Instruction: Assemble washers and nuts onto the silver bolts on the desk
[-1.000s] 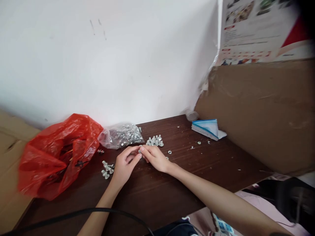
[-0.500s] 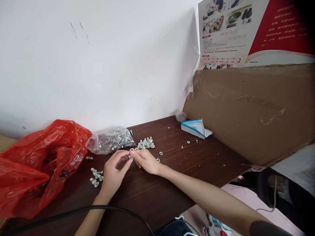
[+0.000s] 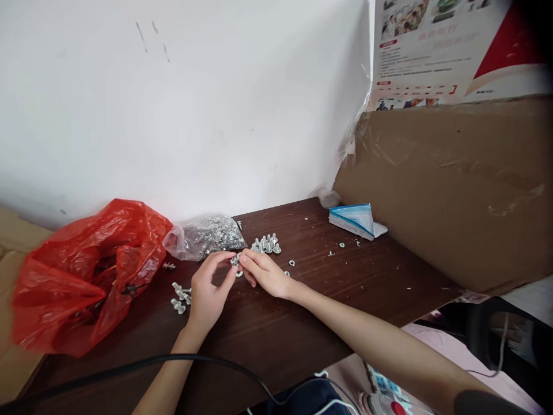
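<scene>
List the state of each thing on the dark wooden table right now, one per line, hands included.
Left hand: pinching a small silver metal part at the fingertips.
Right hand: pinching the same part.
Clear plastic bag of silver hardware: lying on its side, full.
Red plastic bag: crumpled, mouth open.
Cluster of silver screws: standing upright, grouped.
Loose silver screws: lying flat.
Blue and white paper packet: folded, lying flat.

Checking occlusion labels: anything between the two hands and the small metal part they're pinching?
Nothing visible. Left hand and right hand both touch the part with their fingertips. Clear bag and bolt cluster lie behind, apart.
</scene>
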Demonstrator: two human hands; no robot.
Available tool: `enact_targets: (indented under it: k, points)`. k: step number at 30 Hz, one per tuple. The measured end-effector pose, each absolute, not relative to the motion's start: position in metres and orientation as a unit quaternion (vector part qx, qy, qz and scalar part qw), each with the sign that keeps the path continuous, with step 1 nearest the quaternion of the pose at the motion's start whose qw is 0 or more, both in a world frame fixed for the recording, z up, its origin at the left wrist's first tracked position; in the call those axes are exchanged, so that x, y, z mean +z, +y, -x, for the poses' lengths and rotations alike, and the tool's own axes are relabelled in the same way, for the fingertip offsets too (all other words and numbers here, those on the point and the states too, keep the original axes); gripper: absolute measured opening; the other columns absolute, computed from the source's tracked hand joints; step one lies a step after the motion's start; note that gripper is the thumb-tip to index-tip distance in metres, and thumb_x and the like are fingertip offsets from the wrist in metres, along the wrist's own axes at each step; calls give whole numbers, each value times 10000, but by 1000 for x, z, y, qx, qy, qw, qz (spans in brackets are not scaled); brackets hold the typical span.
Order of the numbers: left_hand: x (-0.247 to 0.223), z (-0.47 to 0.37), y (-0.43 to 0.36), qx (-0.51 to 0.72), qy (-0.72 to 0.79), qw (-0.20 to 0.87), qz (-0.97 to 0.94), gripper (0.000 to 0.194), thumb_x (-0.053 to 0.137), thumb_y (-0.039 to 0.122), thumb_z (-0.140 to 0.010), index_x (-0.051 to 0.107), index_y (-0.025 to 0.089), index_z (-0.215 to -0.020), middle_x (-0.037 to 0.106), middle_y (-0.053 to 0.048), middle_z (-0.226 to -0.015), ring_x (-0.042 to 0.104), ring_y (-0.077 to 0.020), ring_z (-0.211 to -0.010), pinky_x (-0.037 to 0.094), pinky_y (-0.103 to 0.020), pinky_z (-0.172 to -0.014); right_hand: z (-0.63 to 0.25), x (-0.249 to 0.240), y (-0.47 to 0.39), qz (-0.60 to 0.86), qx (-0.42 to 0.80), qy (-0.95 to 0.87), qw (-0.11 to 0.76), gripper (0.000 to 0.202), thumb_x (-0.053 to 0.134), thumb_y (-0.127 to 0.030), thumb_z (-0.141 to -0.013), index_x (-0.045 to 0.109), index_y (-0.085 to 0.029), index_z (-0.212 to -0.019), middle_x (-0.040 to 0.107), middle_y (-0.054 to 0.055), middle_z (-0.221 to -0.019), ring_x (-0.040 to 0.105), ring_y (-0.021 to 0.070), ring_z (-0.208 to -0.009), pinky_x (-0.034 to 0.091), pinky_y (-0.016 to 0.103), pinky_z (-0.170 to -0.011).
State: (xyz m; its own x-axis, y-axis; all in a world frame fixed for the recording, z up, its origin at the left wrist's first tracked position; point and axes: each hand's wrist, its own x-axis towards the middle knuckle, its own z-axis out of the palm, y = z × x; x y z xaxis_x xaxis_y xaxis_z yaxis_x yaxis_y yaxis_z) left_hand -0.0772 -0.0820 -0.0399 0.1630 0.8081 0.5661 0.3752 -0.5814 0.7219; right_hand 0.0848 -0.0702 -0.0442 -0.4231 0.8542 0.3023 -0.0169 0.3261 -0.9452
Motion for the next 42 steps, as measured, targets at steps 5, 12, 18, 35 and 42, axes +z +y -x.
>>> enact_targets:
  k: [5,12,18,35,42]
  points:
    - [-41,77,-81,514,397,235,-724,206,610,210,-831,634,194,-1035,640,-57,-1017,632,-174,-906,527,-299,-842,-90,-41,-71,367,321,-776,401,328,319,-396,-987,402,-205,-734,447,-41,-604,434,111,-552,335,229,-565]
    - [-46,78,-79,512,409,266,-707,217,627,247,-826,656,181,-1031,660,-59,-976,638,-166,-850,536,-279,-778,-97,-41,-67,377,225,-821,365,229,316,-340,-997,482,-203,-920,588,16,-807,534,143,-696,381,242,-654]
    - [-44,79,-78,490,395,245,-737,195,590,209,-850,652,197,-1034,645,-67,-1043,630,-177,-944,530,-289,-832,-95,-44,-65,377,213,-822,369,334,302,-353,-997,422,-195,-728,510,0,-685,473,129,-623,352,238,-617]
    - [-43,78,-76,500,417,347,-675,294,642,281,-791,637,159,-1058,672,-87,-1042,646,-193,-963,546,-323,-874,-91,-43,-66,369,334,-760,418,425,298,-447,-981,440,-188,-675,459,-28,-566,444,112,-558,346,229,-571]
    - [-39,75,-78,497,427,374,-657,294,663,307,-772,662,160,-1027,679,-75,-972,656,-179,-887,573,-309,-810,-90,-45,-66,357,334,-762,425,418,299,-438,-984,426,-191,-672,465,-30,-579,446,112,-560,344,233,-583]
